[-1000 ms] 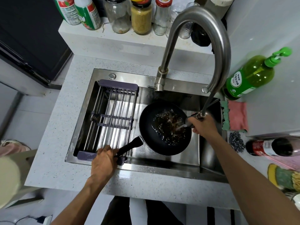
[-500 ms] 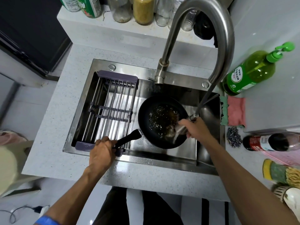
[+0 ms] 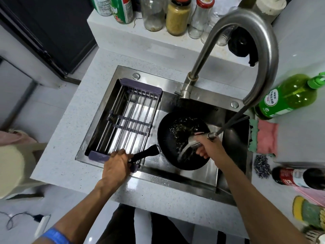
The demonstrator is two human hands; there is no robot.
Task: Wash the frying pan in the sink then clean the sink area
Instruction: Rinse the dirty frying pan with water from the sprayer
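Observation:
A black frying pan [image 3: 168, 136] with dark greasy water in it sits in the steel sink [image 3: 175, 175]. My left hand [image 3: 117, 166] grips the pan's black handle [image 3: 146, 154] at the sink's front edge. My right hand [image 3: 211, 148] holds the pull-out spray head [image 3: 198, 138] of the faucet [image 3: 246, 32] over the pan's right side. A stream of water runs from the spray head into the pan. The hose [image 3: 232, 118] stretches from the faucet spout down to my right hand.
A purple and steel drying rack [image 3: 128, 120] fills the sink's left half. Right of the sink lie a pink and green sponge cloth [image 3: 263, 136], a steel scourer [image 3: 262, 166], a green soap bottle [image 3: 288, 97] and a dark bottle [image 3: 299, 176]. Jars [image 3: 177, 16] line the back ledge.
My right hand has drawn the spray head toward me, from the pan's right rim to over its near right part, and the water now falls lower in the pan. My left hand keeps its grip.

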